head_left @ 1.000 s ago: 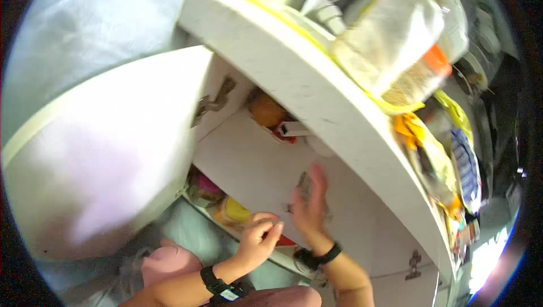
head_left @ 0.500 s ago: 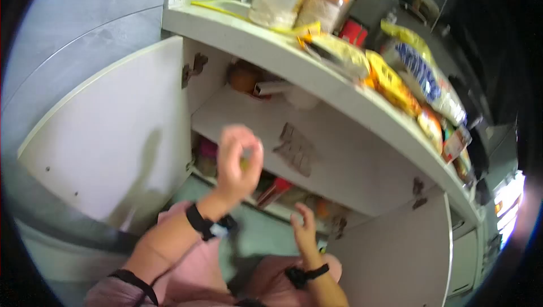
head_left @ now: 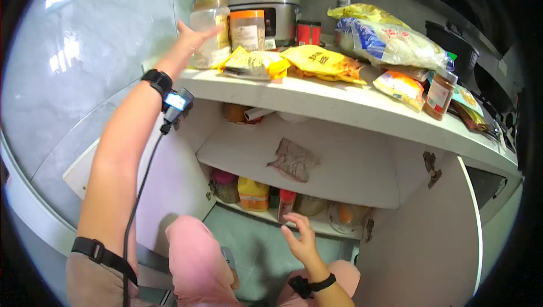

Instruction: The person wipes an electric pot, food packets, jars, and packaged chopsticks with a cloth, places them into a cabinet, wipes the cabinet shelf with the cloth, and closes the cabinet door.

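My left hand (head_left: pixel 194 42) is raised to the countertop, fingers spread, right at a tall clear plastic jar (head_left: pixel 210 24) with a tan lid. Whether the fingers touch the jar I cannot tell. Beside that jar stands a shorter jar with an orange lid (head_left: pixel 247 29). Lower down, my right hand (head_left: pixel 300 240) hangs in front of the open cabinet, fingers apart and holding nothing. Just behind it, a red-capped bottle (head_left: pixel 287 202) stands on the bottom shelf. A crumpled greyish cloth or bag (head_left: pixel 294 160) lies on the middle shelf.
Yellow packets (head_left: pixel 322 63), a large blue-and-white bag (head_left: pixel 396 41), a brown jar (head_left: pixel 440 95) and a cooker (head_left: pixel 277 13) crowd the countertop (head_left: pixel 317 100). Both cabinet doors stand open; the right door (head_left: pixel 424 239) reaches toward me. A yellow container (head_left: pixel 253 193) sits on the bottom shelf.
My left hand has gone from in front of the cabinet up to the clear jar, its curled fingers now spread. My right hand stays low. The view has levelled and shows more of the countertop.
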`<control>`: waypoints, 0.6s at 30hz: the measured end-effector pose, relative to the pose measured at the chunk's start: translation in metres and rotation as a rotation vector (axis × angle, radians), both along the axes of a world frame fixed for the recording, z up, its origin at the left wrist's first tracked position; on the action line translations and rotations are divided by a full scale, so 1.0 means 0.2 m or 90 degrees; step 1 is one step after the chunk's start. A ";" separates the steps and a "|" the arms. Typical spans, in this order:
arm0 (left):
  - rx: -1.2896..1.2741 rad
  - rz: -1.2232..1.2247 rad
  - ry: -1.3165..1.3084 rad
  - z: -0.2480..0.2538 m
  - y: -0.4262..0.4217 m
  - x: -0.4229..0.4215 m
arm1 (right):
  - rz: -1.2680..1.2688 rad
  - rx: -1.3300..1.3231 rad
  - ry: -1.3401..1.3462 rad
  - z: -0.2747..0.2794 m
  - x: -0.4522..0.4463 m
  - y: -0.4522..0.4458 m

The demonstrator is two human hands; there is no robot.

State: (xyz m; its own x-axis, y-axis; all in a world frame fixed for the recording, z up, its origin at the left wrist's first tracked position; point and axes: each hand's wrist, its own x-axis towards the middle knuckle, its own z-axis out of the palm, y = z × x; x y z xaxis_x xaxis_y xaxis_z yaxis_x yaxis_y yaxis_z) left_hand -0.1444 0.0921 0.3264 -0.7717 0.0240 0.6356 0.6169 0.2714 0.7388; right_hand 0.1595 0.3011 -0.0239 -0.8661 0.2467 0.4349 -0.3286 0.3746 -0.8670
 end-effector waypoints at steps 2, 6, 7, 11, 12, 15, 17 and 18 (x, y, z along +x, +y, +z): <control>0.010 0.049 0.001 0.00 0.04 -0.09 | 0.001 -0.021 -0.010 -0.02 0.01 0.01; 0.064 -0.027 0.025 -0.03 0.07 -0.11 | 0.018 -0.016 0.002 -0.02 0.03 0.04; 0.089 -0.086 -0.010 -0.03 0.06 -0.09 | 0.022 -0.015 0.005 0.00 0.03 0.04; 0.210 0.038 0.099 -0.05 0.04 0.00 | 0.014 -0.037 -0.006 0.03 0.07 0.05; 0.213 0.003 0.118 -0.03 -0.02 0.05 | 0.005 -0.029 0.004 0.02 0.06 0.05; 0.143 -0.030 0.160 -0.05 -0.23 0.28 | 0.027 0.037 0.007 -0.03 0.00 0.05; 0.088 -0.189 0.171 -0.10 -0.33 0.59 | 0.007 0.169 0.070 -0.08 -0.12 0.08; 0.093 -0.204 0.142 -0.16 -0.38 0.71 | -0.001 0.186 0.076 -0.05 -0.20 0.10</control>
State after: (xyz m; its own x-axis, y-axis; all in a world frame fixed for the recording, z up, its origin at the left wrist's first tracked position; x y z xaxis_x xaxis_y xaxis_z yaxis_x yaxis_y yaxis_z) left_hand -0.0022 0.0157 0.2948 -0.5827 0.1382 0.8008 0.8024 -0.0583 0.5939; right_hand 0.1190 0.3210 -0.0336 -0.8045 0.0976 0.5858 -0.4204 0.6030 -0.6779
